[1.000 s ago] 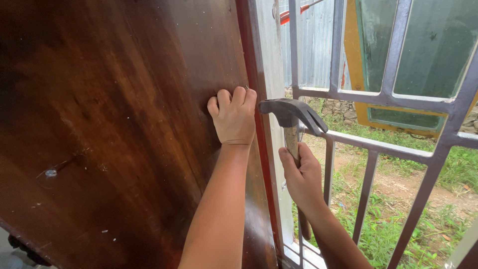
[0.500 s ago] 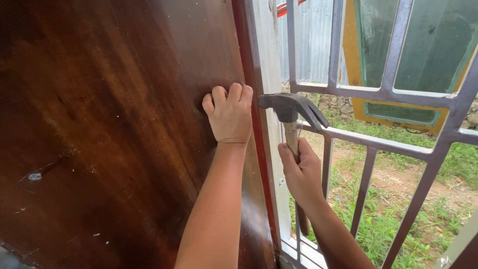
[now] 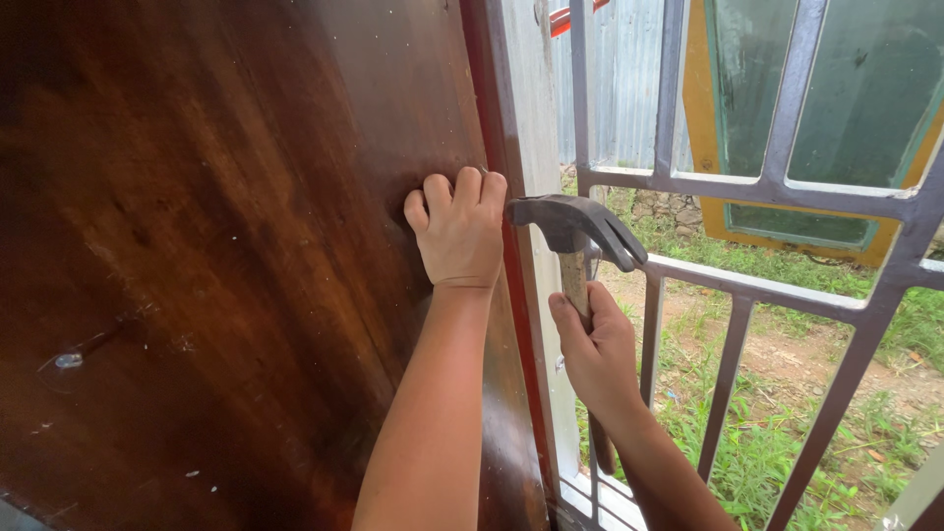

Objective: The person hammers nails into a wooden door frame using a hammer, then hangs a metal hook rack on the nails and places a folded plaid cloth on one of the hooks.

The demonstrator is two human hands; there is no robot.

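Up against the dark wooden door (image 3: 226,246), we've got our left hand (image 3: 457,231) pressed flat-ish on the panel, fingers curled shut right at the red edge strip (image 3: 506,324). Can't really tell if there's a nail pinched under those fingertips, it's hidden. Our right hand (image 3: 595,349) is wrapped tight around the wooden handle of the claw hammer (image 3: 575,231), gripping about midway down, and the steel head sits just beside the left knuckles, face pointing at the door edge, claw toward the grey window bars (image 3: 747,280). Grass and a yellow-framed glass pane (image 3: 836,108) show outside.

Looks to us like we're mid-tapping on that edge, head lined up close for a strike. Next swing probably wants to be short and controlled, since the fingers are basically touching distance from the hammer face and the bars behind leave little room to wind up.
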